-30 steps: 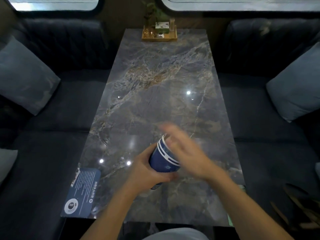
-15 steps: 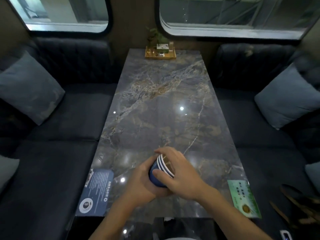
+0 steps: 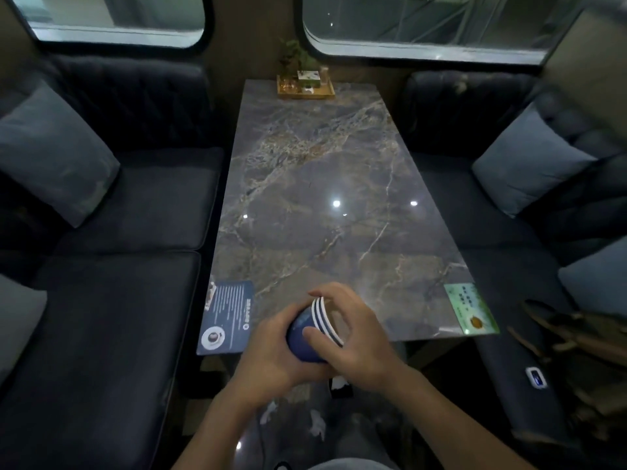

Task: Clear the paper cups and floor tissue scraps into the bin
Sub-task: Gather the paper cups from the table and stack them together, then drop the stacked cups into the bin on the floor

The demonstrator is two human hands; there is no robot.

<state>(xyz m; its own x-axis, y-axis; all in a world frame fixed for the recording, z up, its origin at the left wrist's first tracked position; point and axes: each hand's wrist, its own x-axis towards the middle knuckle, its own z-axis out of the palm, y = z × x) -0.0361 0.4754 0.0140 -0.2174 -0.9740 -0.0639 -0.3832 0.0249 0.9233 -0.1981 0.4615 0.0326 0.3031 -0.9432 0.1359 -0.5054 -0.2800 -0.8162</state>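
A nested stack of blue paper cups (image 3: 305, 337) with white rims lies tilted on its side between both hands, just over the near edge of the marble table (image 3: 319, 198). My left hand (image 3: 271, 354) wraps the cups' base from the left. My right hand (image 3: 353, 337) cups the rim end, fingers curled over the white rims. White tissue scraps (image 3: 317, 425) and a smaller tissue scrap (image 3: 269, 410) lie on the dark floor below the table's near end. No bin is in view.
A blue card (image 3: 229, 317) and a green card (image 3: 471, 308) lie on the table's near corners. A wooden tray (image 3: 305, 86) with a plant stands at the far end. Dark sofas with grey cushions (image 3: 51, 154) flank the table. A bag (image 3: 576, 340) sits at right.
My right hand has closed over the rim end of the cup stack. Both hands and cups have drawn back to the table's near edge as my view pulled back, revealing the floor scraps.
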